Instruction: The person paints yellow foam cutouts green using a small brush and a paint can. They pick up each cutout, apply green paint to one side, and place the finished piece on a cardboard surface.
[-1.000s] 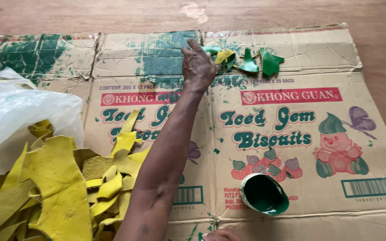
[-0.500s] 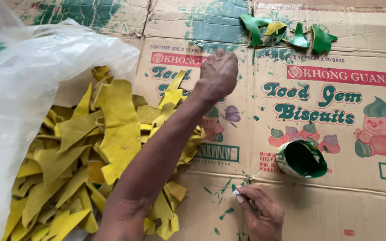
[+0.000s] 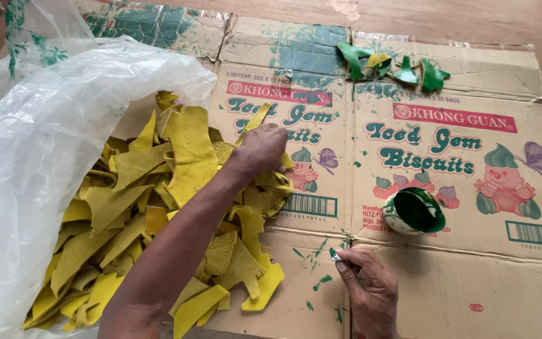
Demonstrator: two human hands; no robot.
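My left hand (image 3: 261,149) lies on top of a heap of yellow scraps (image 3: 158,213), with its fingers curled around one yellow scrap (image 3: 253,123) at the heap's right edge. My right hand (image 3: 370,285) rests near the front of the flattened cardboard (image 3: 472,276). It pinches a small brush (image 3: 335,255) with a green tip. A small bowl of green paint (image 3: 414,211) stands just beyond that hand. Several green-painted scraps (image 3: 396,66) lie in a row at the far side of the cardboard.
A large clear plastic bag (image 3: 45,144) covers the left side, and the yellow heap spills out of it. Green paint smears and drips mark the cardboard near the brush and at the far edge. Wooden floor (image 3: 522,25) shows beyond the cardboard.
My left hand has come back from the green pieces at the far side to the yellow heap and closed on a scrap. The right hand keeps the brush near the front.
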